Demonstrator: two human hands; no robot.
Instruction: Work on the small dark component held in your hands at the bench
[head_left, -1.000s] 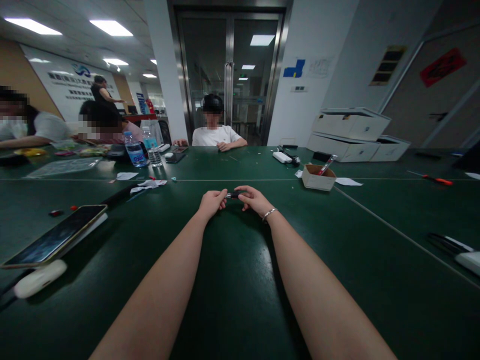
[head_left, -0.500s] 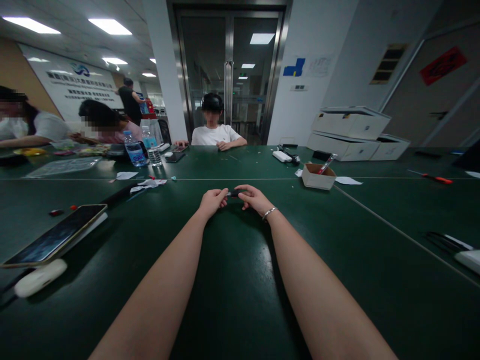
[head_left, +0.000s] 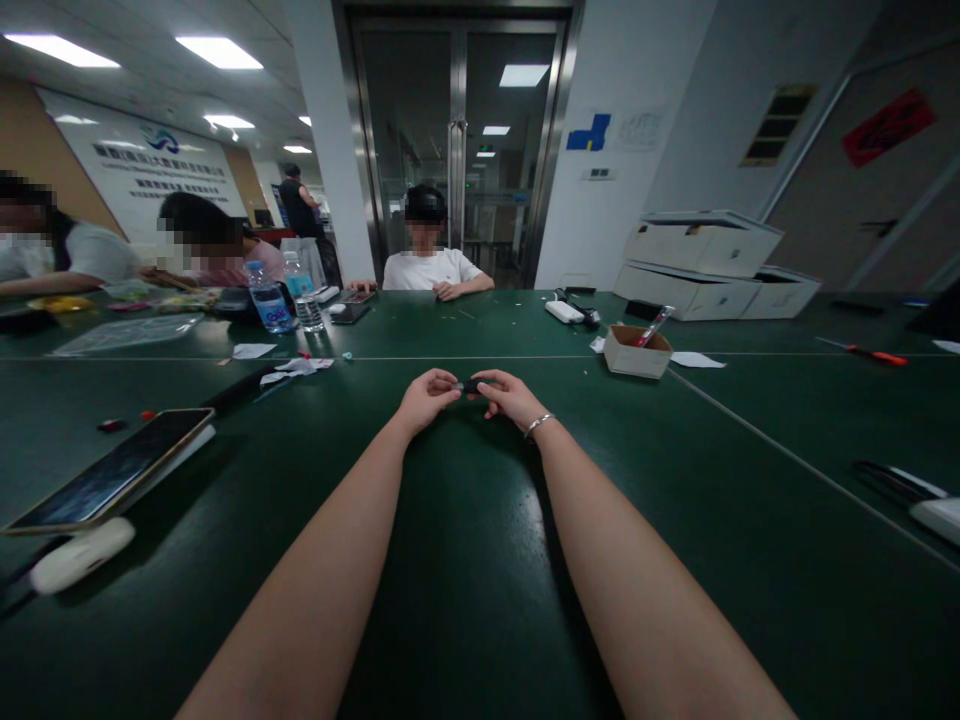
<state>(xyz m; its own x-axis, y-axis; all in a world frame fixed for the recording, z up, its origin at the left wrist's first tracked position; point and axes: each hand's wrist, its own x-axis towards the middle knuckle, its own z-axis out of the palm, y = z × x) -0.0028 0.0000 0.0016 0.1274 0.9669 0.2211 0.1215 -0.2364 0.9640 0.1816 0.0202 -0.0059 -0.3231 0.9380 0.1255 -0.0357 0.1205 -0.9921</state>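
Observation:
Just above the green table (head_left: 472, 520), a small black piece with a pale, silvery left end (head_left: 471, 386) spans the gap between my hands. My right hand (head_left: 511, 397), with a silver bracelet at the wrist, pinches its black end between thumb and fingers. At the silvery end, the thumb and fingertips of my left hand (head_left: 429, 399) close around it. The piece is too small and dark to tell its exact kind. Both forearms reach forward across the tabletop.
Left lie a phone (head_left: 112, 470), a white rounded device (head_left: 82, 556) and scraps of paper (head_left: 298, 368); water bottles (head_left: 270, 300) stand beyond. Rightward are a small open box (head_left: 637, 354), a screwdriver (head_left: 874, 354) and stacked white boxes (head_left: 694, 270). A person (head_left: 427, 270) sits opposite.
My left fingers have shifted slightly on the silvery end, with the fingertips now more raised. My right hand stays nearly still. The standing person in the background has moved right.

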